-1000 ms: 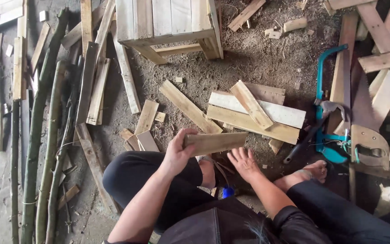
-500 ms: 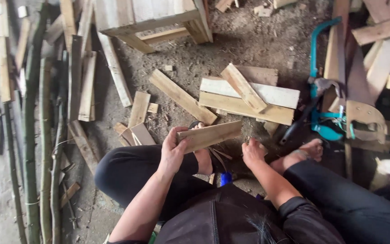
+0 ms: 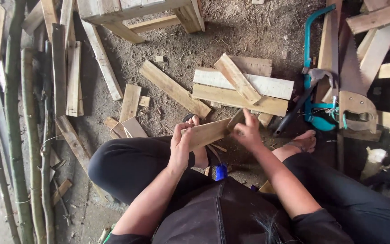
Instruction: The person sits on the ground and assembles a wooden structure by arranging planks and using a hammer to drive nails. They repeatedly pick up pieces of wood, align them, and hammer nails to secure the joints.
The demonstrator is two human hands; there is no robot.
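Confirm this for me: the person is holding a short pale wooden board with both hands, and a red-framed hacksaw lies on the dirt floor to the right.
Not quite. The head view shows the hacksaw has a blue frame, not red. The rest holds: the left hand and the right hand both grip the short pale wooden board, and the saw lies on the dirt floor to the right.

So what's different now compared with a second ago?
The right hand has come up off the ground and taken hold of the far end of the wood strip. The left hand still grips its near end. The saws and loose boards lie as before.
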